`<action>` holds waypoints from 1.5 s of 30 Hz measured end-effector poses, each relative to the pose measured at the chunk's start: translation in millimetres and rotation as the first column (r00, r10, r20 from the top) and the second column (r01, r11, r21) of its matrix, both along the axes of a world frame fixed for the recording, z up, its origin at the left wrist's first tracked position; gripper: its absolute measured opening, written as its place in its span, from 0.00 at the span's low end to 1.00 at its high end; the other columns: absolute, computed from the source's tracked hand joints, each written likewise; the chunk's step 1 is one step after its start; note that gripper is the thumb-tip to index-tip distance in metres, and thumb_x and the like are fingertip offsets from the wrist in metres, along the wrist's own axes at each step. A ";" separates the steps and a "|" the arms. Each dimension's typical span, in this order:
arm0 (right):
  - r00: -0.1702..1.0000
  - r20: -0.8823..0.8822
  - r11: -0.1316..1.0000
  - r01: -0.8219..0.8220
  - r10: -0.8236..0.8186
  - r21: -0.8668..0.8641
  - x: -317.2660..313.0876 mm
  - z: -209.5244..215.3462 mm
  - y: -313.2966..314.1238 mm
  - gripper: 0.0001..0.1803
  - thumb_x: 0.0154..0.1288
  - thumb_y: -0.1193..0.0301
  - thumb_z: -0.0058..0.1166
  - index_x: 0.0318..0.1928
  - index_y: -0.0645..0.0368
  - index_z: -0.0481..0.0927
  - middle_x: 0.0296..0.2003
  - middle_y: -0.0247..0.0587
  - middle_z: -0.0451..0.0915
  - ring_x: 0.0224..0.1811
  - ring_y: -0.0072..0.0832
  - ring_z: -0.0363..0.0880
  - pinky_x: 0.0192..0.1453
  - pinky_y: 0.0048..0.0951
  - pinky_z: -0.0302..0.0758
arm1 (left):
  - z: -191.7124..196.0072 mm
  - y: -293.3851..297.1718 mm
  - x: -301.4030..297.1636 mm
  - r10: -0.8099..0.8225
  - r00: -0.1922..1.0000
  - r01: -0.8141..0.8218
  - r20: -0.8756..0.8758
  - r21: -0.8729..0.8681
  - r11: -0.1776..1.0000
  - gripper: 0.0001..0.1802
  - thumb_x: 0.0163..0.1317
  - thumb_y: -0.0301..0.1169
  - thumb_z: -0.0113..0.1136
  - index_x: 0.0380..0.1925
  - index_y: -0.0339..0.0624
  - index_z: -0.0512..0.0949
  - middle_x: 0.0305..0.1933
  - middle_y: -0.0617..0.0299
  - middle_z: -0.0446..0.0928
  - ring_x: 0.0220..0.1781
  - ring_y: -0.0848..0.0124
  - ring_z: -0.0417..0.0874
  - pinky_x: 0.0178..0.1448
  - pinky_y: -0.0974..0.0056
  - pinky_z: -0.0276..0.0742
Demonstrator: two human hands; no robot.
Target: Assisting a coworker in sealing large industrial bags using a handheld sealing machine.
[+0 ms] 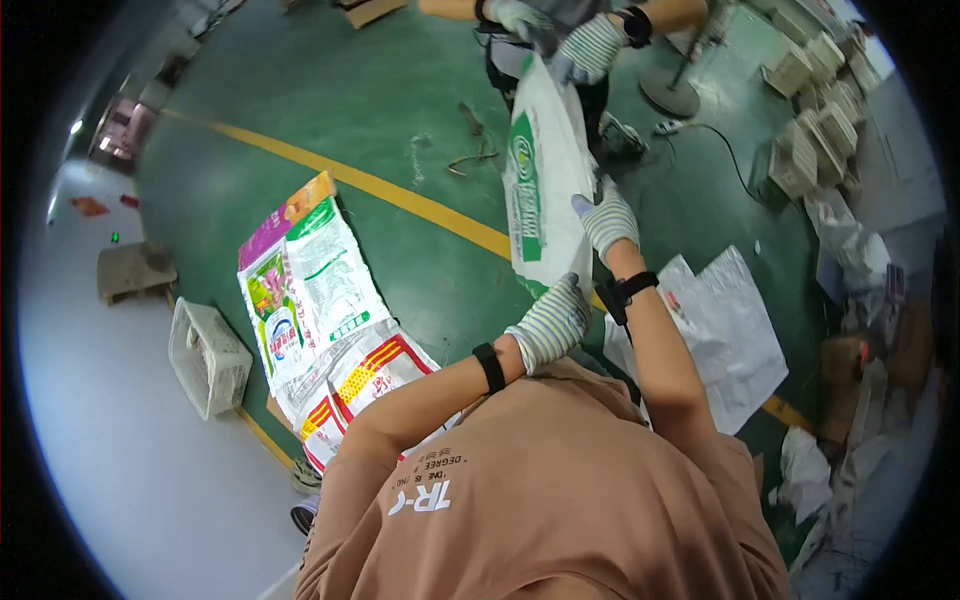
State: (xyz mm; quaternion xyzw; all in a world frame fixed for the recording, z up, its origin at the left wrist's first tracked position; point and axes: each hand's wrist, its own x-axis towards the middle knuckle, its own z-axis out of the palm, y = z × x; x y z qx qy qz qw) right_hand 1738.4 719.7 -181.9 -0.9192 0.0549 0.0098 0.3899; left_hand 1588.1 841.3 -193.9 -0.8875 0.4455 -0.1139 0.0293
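Note:
A white woven sack with green print stretches between me and a co-worker across from me. My left hand, in a striped knit glove, closes on the sack's near end. Farther up, my right hand, gloved alike, grips its right edge with the thumb lying over the front. The fingertips of both hands are partly hidden. At the far end, the co-worker's two gloved hands hold the sack's top. Flattened printed sacks lie on the floor to my left, and a plain white sack lies to my right.
A white plastic basket stands by the wall at left. Stacked pale bins and crumpled bags line the right side. A round stand base and a power strip with a cable sit near the co-worker's feet.

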 end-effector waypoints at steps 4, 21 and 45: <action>0.970 -0.238 0.985 -0.092 0.056 -0.145 -17.9 -7.2 -9.1 0.30 0.64 0.59 0.58 0.60 0.66 0.74 0.53 0.60 0.81 0.57 0.51 0.79 0.61 0.42 0.75 | -21.2 -10.4 3.0 -0.040 0.996 0.040 -0.082 -0.006 0.999 0.04 0.51 0.28 0.58 0.22 0.43 0.80 0.24 0.56 0.79 0.31 0.58 0.79 0.48 0.53 0.70; 0.961 -0.262 0.885 -0.195 0.087 -0.422 -81.0 -6.1 -50.3 0.16 0.71 0.63 0.45 0.42 0.61 0.81 0.40 0.58 0.83 0.46 0.54 0.81 0.50 0.49 0.77 | 38.0 24.3 40.1 -0.348 0.926 0.298 -0.144 -0.285 0.911 0.25 0.61 0.41 0.58 0.58 0.43 0.74 0.56 0.55 0.76 0.63 0.57 0.75 0.72 0.55 0.64; 0.935 0.128 0.943 0.321 -0.330 0.086 -131.0 -18.4 -152.5 0.28 0.58 0.52 0.66 0.50 0.61 0.81 0.44 0.58 0.83 0.48 0.53 0.81 0.52 0.45 0.76 | 88.4 -112.7 208.9 -0.042 0.915 0.128 -0.402 0.191 0.973 0.20 0.55 0.52 0.67 0.38 0.51 0.87 0.32 0.56 0.85 0.37 0.54 0.86 0.42 0.54 0.79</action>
